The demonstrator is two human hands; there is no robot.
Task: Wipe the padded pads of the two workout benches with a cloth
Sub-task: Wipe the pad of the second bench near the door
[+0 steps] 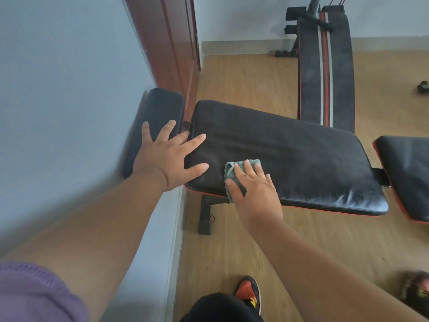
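Note:
A black padded bench pad [301,156] with red piping lies across the middle of the view. My right hand [253,187] presses a green cloth [234,173] flat on the pad near its front left edge. My left hand [167,156] rests open with spread fingers on the pad's left end, over the gap to a small black head pad [162,108]. Another black pad [406,173] of the same bench continues at the right. The second bench [325,70], curved, black with red and white stripes, stands further back.
A grey wall [69,101] runs along the left, with a brown door [171,43] beyond it. The floor [255,84] is light wood. The bench's black leg [205,217] stands under the pad. My shoes [249,291] show at the bottom. A small dark object [422,87] lies at far right.

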